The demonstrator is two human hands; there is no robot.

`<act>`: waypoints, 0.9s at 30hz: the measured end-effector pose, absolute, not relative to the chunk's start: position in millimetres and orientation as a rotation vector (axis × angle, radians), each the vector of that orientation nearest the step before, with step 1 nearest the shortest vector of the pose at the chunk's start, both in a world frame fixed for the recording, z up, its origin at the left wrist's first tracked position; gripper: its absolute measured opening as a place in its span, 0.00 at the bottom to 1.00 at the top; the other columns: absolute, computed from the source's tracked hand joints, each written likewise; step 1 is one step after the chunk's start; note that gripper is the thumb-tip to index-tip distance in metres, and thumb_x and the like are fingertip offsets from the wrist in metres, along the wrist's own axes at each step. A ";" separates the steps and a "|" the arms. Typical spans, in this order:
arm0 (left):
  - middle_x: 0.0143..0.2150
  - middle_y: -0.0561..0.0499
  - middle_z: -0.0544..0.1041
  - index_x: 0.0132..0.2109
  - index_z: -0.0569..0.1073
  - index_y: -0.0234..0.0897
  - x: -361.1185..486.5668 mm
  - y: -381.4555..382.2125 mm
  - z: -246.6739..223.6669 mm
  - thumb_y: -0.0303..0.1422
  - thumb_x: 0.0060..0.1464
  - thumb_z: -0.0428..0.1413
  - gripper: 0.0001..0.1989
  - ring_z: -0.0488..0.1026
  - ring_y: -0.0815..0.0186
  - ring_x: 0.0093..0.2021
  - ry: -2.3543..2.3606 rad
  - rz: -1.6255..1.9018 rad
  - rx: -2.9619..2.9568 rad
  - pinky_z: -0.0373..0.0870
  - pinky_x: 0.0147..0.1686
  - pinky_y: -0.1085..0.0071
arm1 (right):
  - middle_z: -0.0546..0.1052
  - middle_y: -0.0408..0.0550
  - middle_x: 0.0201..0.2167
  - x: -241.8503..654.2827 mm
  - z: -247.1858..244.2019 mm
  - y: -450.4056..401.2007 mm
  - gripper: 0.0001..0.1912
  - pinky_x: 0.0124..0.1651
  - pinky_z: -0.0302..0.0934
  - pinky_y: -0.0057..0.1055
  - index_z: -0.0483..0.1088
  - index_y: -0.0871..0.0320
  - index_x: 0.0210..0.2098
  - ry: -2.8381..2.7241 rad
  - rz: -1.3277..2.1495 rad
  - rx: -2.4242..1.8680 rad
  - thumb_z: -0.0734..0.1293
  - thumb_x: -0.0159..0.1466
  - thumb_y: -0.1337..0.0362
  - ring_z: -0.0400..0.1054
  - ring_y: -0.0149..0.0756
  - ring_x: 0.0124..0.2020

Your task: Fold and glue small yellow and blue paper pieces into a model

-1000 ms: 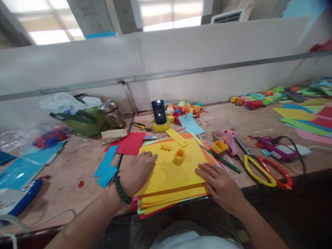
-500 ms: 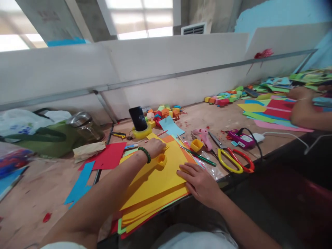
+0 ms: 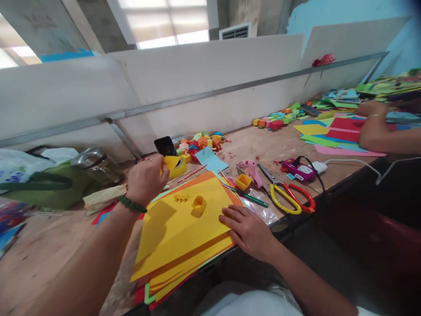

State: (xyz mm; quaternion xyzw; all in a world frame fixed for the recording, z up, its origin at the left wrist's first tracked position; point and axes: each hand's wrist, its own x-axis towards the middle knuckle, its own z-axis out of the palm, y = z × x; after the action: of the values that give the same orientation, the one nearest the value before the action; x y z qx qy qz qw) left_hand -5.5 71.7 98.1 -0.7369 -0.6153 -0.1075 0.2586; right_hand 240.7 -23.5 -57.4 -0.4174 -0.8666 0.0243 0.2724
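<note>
My left hand point(image 3: 147, 177), with a green bead bracelet at the wrist, is raised left of the paper stack. Its fingers are closed on a piece of yellow paper point(image 3: 171, 164), in front of a yellow tape roll point(image 3: 180, 168). My right hand point(image 3: 248, 228) lies with fingers stretched out on the right edge of the stack of yellow paper point(image 3: 177, 235). On the top sheet sit a small folded yellow paper box point(image 3: 198, 204) and a small zigzag-cut yellow paper strip point(image 3: 181, 198).
Right of the stack lie a green pen point(image 3: 246, 195), another yellow box point(image 3: 243, 181), a pink glue gun point(image 3: 251, 172), scissors point(image 3: 286, 197) and a purple power strip point(image 3: 299, 170). A phone point(image 3: 165, 145) and colourful paper boxes point(image 3: 205, 142) stand behind. Another person's arm point(image 3: 378, 131) is at right.
My left hand has moved left and up off the top sheet, carrying the yellow paper. The zigzag strip is now uncovered. My right hand stays on the stack; the view has shifted slightly.
</note>
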 end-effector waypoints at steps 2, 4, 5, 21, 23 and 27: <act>0.29 0.45 0.74 0.36 0.71 0.36 -14.2 56.8 81.8 0.33 0.58 0.45 0.11 0.72 0.57 0.33 -1.529 -0.336 -2.075 0.64 0.32 0.66 | 0.73 0.53 0.54 243.8 -58.5 -23.6 0.18 0.57 0.62 0.47 0.69 0.57 0.54 -2.329 0.103 -1.110 0.62 0.65 0.63 0.62 0.46 0.56; 0.29 0.46 0.73 0.34 0.69 0.37 -17.0 37.8 57.8 0.31 0.58 0.46 0.09 0.70 0.59 0.32 -1.352 -0.310 -2.235 0.64 0.32 0.67 | 0.72 0.54 0.54 247.5 -56.8 -25.5 0.20 0.56 0.62 0.48 0.68 0.56 0.54 -2.305 0.145 -1.083 0.64 0.64 0.57 0.63 0.47 0.56; 0.30 0.46 0.73 0.34 0.68 0.37 -15.9 27.2 44.4 0.29 0.58 0.46 0.07 0.70 0.60 0.32 -1.266 -0.267 -2.327 0.64 0.32 0.67 | 0.72 0.55 0.54 248.6 -54.4 -27.4 0.21 0.56 0.62 0.48 0.68 0.56 0.54 -2.271 0.150 -1.071 0.65 0.64 0.55 0.64 0.47 0.56; 0.34 0.46 0.74 0.37 0.69 0.34 17.9 -25.2 -23.2 0.28 0.58 0.49 0.05 0.70 0.61 0.35 -1.000 -0.125 -2.834 0.70 0.36 0.64 | 0.78 0.49 0.32 211.5 -70.1 -28.7 0.16 0.36 0.68 0.32 0.73 0.57 0.36 -2.249 0.029 -0.901 0.56 0.63 0.76 0.71 0.36 0.33; 0.39 0.44 0.75 0.40 0.70 0.34 15.8 -23.8 -15.9 0.30 0.57 0.51 0.06 0.70 0.60 0.40 -1.072 -0.221 -2.843 0.69 0.42 0.61 | 0.78 0.49 0.32 213.5 -62.6 -28.1 0.15 0.36 0.69 0.30 0.72 0.56 0.37 -2.207 0.066 -0.869 0.56 0.64 0.75 0.72 0.35 0.33; 0.38 0.45 0.78 0.39 0.73 0.36 14.9 -25.2 0.7 0.28 0.57 0.50 0.07 0.73 0.60 0.41 -1.178 -0.217 -2.880 0.66 0.46 0.61 | 0.79 0.48 0.34 217.1 -51.0 -27.5 0.12 0.38 0.70 0.30 0.72 0.54 0.39 -2.098 0.129 -0.835 0.58 0.65 0.71 0.74 0.35 0.36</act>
State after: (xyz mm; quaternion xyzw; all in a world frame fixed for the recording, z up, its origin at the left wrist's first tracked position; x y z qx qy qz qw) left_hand 14.9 -25.2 0.7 -0.9233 -0.3775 -0.0695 0.0111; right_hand 217.1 -27.5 -51.0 -0.3340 -0.8394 0.0515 0.4257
